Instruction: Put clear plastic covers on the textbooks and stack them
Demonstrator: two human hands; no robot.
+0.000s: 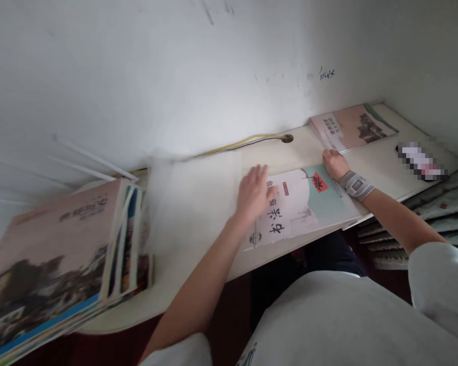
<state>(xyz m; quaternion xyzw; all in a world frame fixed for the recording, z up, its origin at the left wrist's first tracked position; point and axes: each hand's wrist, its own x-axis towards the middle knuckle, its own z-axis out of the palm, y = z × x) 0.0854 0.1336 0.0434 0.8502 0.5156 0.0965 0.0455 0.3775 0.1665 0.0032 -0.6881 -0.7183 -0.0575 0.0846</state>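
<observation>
A calligraphy workbook (303,201) with a pale and mint-green cover and a red patch lies in front of me on the white desk. My left hand (254,193) is over its left part, fingers stretched and thumb apart, slightly blurred; whether it touches the cover I cannot tell. At the workbook's far right corner, my right hand (335,163) has its fingers curled against the edge. A grey band (355,186) wraps the right wrist. What looks like a clear plastic sheet (193,203) spreads left of the workbook, its outline faint.
A stack of books (57,254) stands at the desk's left. Another pinkish book (353,127) lies at the back right, near a phone (422,161). A yellow cable (238,142) runs along the wall into a desk hole (287,138). Patterned fabric (435,203) hangs at the right.
</observation>
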